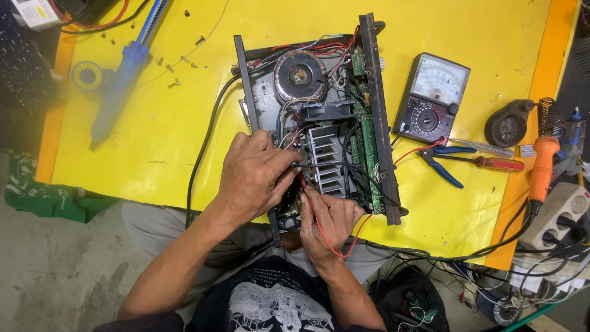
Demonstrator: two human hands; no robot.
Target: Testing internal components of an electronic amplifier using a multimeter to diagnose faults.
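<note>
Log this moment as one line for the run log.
left hand: black probe on board | right hand: red probe on board | open amplifier on yellow table | multimeter right

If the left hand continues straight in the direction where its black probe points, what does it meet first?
The left hand points its black probe rightward over the finned heatsink; going on, it would probably meet the green circuit board first, though depth is unclear.
</note>
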